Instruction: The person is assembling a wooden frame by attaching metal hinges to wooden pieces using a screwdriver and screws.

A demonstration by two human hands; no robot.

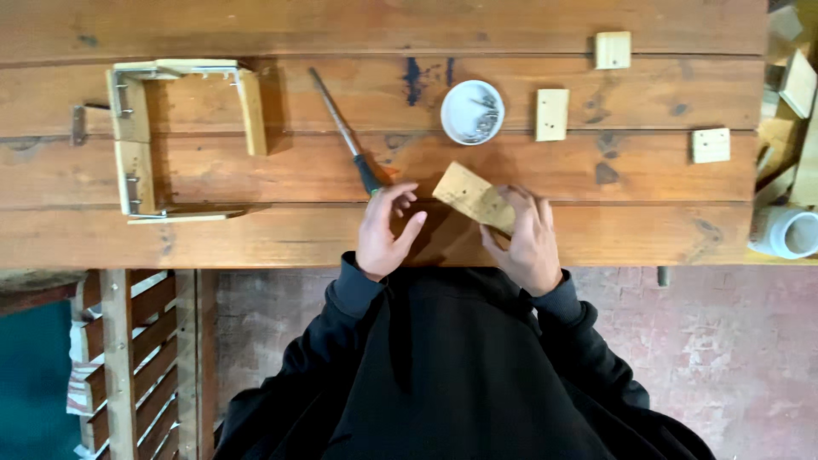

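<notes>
My right hand (527, 240) grips a small flat wooden block (469, 195), held tilted just above the wooden workbench (256, 234) near its front edge. My left hand (385, 230) hovers beside the block's left end, fingers loosely curled and holding nothing. A screwdriver (344, 135) with a dark and orange handle lies on the bench, its handle right by my left fingertips. A white round dish (471, 112) holding several small metal screws sits just beyond the block.
A partly built wooden frame (136, 140) with metal hinges lies at the left. Three small wooden blocks (551, 114) (613, 49) (711, 145) lie at the right. A white cup (788, 232) and wood offcuts (797, 81) crowd the right edge. A slatted crate (128, 358) stands below left.
</notes>
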